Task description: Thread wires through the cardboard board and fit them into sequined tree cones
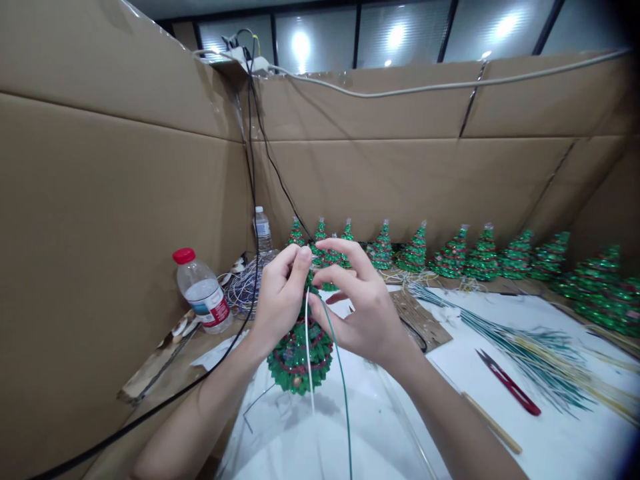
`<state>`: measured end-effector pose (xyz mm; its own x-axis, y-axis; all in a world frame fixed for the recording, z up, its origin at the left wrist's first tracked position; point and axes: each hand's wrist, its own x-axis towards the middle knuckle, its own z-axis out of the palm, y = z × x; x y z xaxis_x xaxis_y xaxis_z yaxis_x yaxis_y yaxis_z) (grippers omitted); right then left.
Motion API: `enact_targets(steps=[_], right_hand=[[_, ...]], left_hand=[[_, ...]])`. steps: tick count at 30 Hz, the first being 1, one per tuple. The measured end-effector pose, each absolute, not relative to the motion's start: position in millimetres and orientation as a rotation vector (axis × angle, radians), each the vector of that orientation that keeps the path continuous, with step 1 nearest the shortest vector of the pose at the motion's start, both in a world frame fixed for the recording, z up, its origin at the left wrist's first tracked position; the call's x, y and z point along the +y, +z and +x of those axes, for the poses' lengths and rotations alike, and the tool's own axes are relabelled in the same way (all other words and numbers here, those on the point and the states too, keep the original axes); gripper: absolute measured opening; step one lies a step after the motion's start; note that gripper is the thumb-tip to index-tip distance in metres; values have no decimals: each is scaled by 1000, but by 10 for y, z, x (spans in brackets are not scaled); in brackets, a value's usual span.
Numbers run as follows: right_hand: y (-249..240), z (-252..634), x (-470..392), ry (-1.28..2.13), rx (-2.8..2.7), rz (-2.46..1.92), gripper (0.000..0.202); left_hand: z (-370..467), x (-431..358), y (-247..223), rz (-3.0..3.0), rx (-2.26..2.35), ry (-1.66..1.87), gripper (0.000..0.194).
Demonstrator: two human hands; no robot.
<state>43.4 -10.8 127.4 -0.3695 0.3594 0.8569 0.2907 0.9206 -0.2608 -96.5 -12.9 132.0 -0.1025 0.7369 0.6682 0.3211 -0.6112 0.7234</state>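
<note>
A small green glittery Christmas tree (300,360) with red garland stands upright in front of me, its top hidden among my fingers. My left hand (283,290) is closed at the treetop, thumb pressed against curled fingers. On the other side, my right hand (363,300) has its fingers curved and apart around the top, the thumb close to the strands. A thin white strand (309,353) and a thin green strand (344,387) hang down from between the hands. Whether the right fingertips touch either strand is hard to tell.
Several similar trees (413,250) line the cardboard wall. At right lie a bundle of green and yellow strands (505,340), red-handled snips (510,383) and a wooden stick (493,423). A red-capped bottle (203,293) stands left, near a black cable (215,367) crossing the workspace.
</note>
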Motion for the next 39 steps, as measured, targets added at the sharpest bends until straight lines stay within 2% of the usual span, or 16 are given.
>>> enact_targets(steps=[11,18,29,39], right_hand=[[1340,417,-170,-323,-2057,-445,19],[1341,529,-125,-67,-2091,-492,8],[1381,562,-215,-195,-2066,-600,13],[1320,468,-171,17,-2078,-468,13]], left_hand=[[-982,-126,1331,1844,1159,1750,40],[-984,-127,1336,1908,1213,1743,40],[-983,-125,1313,1933,1235,1708,40],[-974,-106,1282,1932,1232,1671,37]])
